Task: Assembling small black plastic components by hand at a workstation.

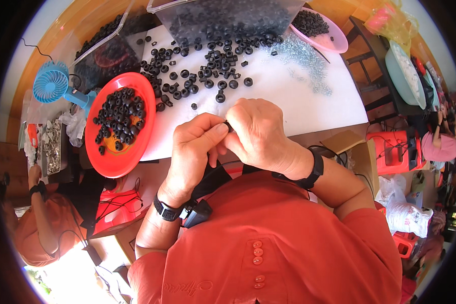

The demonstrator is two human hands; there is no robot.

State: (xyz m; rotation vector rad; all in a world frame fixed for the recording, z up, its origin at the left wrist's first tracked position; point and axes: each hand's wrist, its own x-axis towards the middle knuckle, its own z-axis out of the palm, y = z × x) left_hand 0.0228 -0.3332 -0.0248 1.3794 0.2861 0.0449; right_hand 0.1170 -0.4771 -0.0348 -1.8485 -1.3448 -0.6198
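My left hand (195, 144) and my right hand (262, 136) meet at the near edge of the white table (299, 109). Between their fingertips is a small black part (229, 126), mostly covered by the fingers, so its exact shape is hidden. Both hands are closed in a pinch on it. Just beyond them lie several loose round black plastic pieces (220, 96), some with a hole or a narrower end. To the left, a red plate (148, 104) holds a pile of similar black pieces with holes.
A clear bin (228, 25) full of black pieces stands at the back, with another clear bin (99, 53) at the back left. Small clear pieces (309, 63) are spread near a pink plate (339, 40) of black parts. A blue fan (53, 83) stands left; co-workers sit on both sides.
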